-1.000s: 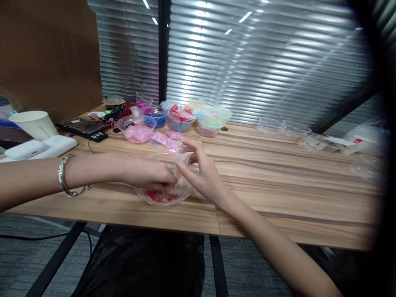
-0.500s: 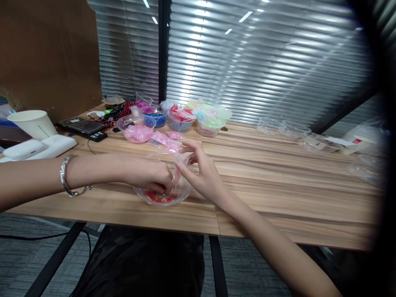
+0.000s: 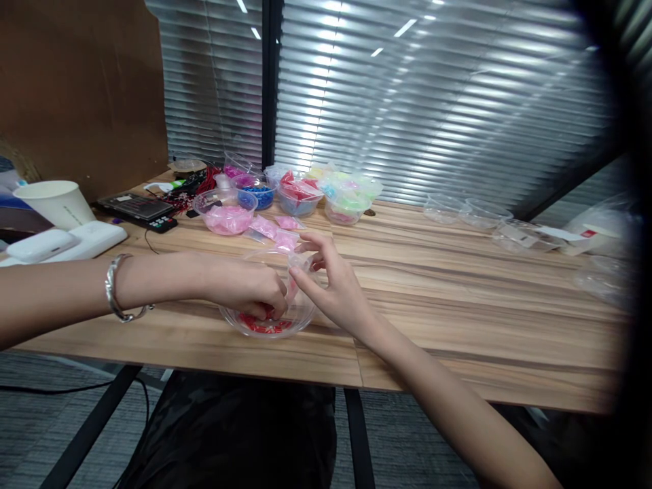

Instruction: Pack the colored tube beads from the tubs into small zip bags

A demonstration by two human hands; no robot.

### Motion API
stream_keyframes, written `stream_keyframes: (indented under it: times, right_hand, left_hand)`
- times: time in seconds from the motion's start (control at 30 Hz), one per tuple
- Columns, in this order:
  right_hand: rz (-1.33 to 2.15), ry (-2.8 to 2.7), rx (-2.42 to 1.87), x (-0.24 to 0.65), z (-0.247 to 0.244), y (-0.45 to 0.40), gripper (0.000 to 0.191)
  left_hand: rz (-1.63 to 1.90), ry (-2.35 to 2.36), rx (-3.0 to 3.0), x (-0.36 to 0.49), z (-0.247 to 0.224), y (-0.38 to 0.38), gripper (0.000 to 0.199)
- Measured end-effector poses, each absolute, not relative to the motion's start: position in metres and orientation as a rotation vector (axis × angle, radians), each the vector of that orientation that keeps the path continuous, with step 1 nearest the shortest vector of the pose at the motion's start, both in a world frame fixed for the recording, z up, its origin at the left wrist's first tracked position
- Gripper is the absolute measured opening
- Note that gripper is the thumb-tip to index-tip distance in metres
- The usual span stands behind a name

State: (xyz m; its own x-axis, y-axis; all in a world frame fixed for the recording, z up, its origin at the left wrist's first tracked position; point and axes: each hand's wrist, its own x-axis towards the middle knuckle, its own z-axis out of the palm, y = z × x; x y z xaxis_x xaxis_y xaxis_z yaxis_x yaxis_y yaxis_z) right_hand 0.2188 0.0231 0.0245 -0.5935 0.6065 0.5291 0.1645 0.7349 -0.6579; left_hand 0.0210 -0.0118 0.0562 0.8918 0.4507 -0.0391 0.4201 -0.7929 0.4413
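- Your right hand (image 3: 333, 278) steadies a small clear bag (image 3: 292, 288) over the right side of a clear bowl (image 3: 308, 314) at the near edge of the wooden table (image 3: 458, 326); thumb and fingertips pinch its upper end, the other fingers loosely bent.
- The bag's long axis runs close to upright, its upper end at your right fingertips, its lower end leaning slightly left, down into the bowl; which way its mouth faces cannot be told.
- Your left hand (image 3: 249, 288) reaches into the bowl from the left, fingers curled and bunched above red pieces (image 3: 265, 327); whether they pinch one cannot be told.
- Between you and the bowl's middle stands that same left hand, hiding much of the bag's lower left side.
- Just beyond the bowl lie pink packets (image 3: 265, 227), with a pink-filled tub (image 3: 198, 210) behind to the left.
- Farther back, clear tubs (image 3: 299, 208) hold blue pieces (image 3: 259, 197), red packets (image 3: 298, 186) and pale green packets (image 3: 354, 200).
- A paper cup (image 3: 60, 207) stands far left; clear containers (image 3: 483, 216) sit well apart, right.
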Motion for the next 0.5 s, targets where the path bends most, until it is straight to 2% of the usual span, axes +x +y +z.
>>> stream_keyframes:
  times: [0.17, 0.37, 0.5]
  right_hand:
    - [0.712, -2.157, -0.575, 0.2185, 0.0241, 0.0233, 0.045]
    - [0.708, -2.154, -0.583, 0.2186, 0.0231, 0.0232, 0.046]
    - [0.721, -2.162, -0.585, 0.2188, 0.0232, 0.0234, 0.046]
  left_hand:
    - [0.033, 0.613, 2.667, 0.0230, 0.0550, -0.0118, 0.021]
    - [-0.091, 0.837, 2.735, 0.0256, 0.0585, -0.0170, 0.021]
    - [-0.073, 0.770, 2.748, 0.0283, 0.0581, -0.0164, 0.019]
